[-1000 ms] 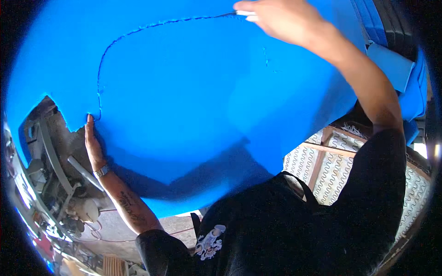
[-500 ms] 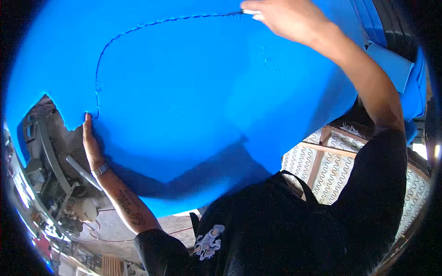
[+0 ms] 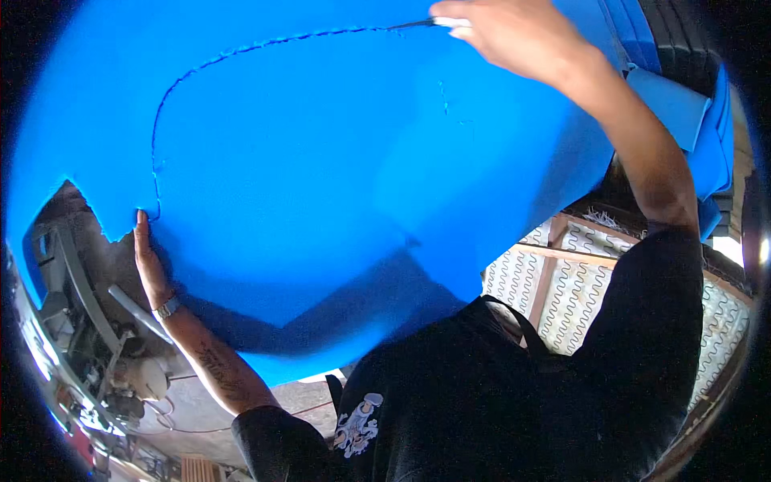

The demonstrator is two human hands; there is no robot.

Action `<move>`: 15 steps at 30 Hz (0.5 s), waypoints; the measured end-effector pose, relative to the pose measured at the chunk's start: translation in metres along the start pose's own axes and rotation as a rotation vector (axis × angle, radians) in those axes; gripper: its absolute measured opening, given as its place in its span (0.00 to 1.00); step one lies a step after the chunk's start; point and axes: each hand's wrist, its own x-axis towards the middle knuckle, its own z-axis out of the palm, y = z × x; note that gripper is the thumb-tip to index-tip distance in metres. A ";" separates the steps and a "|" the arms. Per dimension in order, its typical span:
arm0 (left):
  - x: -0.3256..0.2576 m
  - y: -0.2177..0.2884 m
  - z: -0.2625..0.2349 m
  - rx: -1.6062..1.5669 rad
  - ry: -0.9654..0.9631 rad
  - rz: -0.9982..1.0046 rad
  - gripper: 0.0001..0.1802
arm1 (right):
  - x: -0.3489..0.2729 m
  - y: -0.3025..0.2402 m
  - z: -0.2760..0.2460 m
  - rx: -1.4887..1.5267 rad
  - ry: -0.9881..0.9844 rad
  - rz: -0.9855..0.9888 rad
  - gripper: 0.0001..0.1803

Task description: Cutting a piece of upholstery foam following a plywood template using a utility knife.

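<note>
A large blue foam sheet (image 3: 305,153) spreads in front of me, with a dark, rough-edged cut line curving from its left side up and across to the right. At the top, my right hand (image 3: 506,36) is closed around the white handle of a knife (image 3: 414,24). Its thin dark blade lies at the right end of the cut. My left hand (image 3: 151,261) grips the sheet's lower left edge beside the start of the line, thumb on top; the other fingers are mostly hidden. A short broken mark shows on the foam below the knife.
Folded blue foam pieces (image 3: 711,136) lie at the right. A wooden frame with zigzag springs (image 3: 582,281) stands behind my right arm. Through a notch at the sheet's left edge show grey metal parts (image 3: 76,265). A hose or cable runs along the floor at lower left.
My right hand has shifted slightly to the right along the foam, and more of the knife blade shows. My left hand keeps its place on the edge. The whole view has drifted a little.
</note>
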 end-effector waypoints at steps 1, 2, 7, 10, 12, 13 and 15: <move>-0.004 0.002 0.000 0.007 0.009 -0.001 0.27 | -0.009 0.005 0.001 0.066 0.312 -0.283 0.09; -0.002 0.005 0.000 0.013 0.015 -0.010 0.27 | -0.013 0.006 0.000 0.079 0.341 -0.279 0.09; 0.006 0.003 -0.001 0.006 0.045 -0.010 0.28 | 0.004 -0.008 0.016 -0.059 -0.060 0.112 0.10; 0.008 0.006 -0.002 0.048 0.015 -0.006 0.28 | 0.023 -0.016 0.016 -0.092 -0.390 0.333 0.10; 0.003 0.007 -0.007 0.130 0.023 0.016 0.29 | 0.014 -0.011 0.015 -0.061 -0.257 0.260 0.10; -0.001 0.008 -0.008 0.060 0.021 0.043 0.29 | 0.005 -0.006 0.014 -0.061 -0.263 0.259 0.10; -0.004 0.013 -0.002 0.086 0.037 0.023 0.29 | -0.018 0.003 0.006 0.128 0.362 -0.253 0.09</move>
